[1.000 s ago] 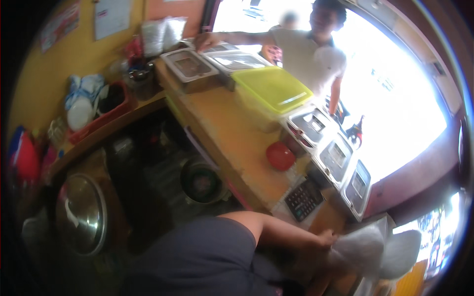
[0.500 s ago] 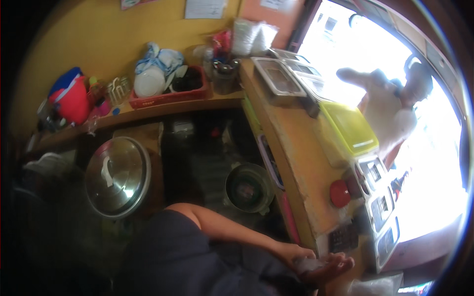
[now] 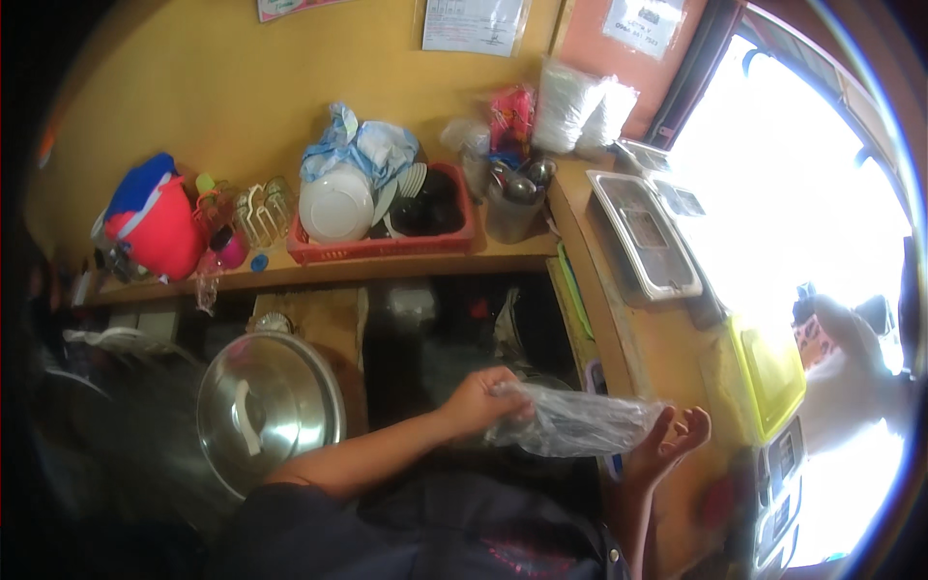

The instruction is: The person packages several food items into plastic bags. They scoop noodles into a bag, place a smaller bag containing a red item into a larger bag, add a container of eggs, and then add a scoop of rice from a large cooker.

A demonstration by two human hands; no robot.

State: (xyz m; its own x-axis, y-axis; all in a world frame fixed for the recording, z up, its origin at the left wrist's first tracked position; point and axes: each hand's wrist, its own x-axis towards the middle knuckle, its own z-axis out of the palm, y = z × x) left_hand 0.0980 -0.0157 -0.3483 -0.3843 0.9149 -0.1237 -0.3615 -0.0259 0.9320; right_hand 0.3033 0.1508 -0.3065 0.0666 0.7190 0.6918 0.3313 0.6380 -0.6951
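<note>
Left hand [image 3: 480,398] is pinching one end of a clear bag [image 3: 572,422] while right hand [image 3: 670,443] is lying open under the other, beside the bench [image 3: 667,350] edge; thin film is likely slipping off that open palm.

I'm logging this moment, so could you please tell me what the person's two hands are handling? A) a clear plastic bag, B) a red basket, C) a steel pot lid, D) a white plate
A: the left hand grips one end of the clear plastic bag while the right hand supports its other end, open-palmed.
</note>
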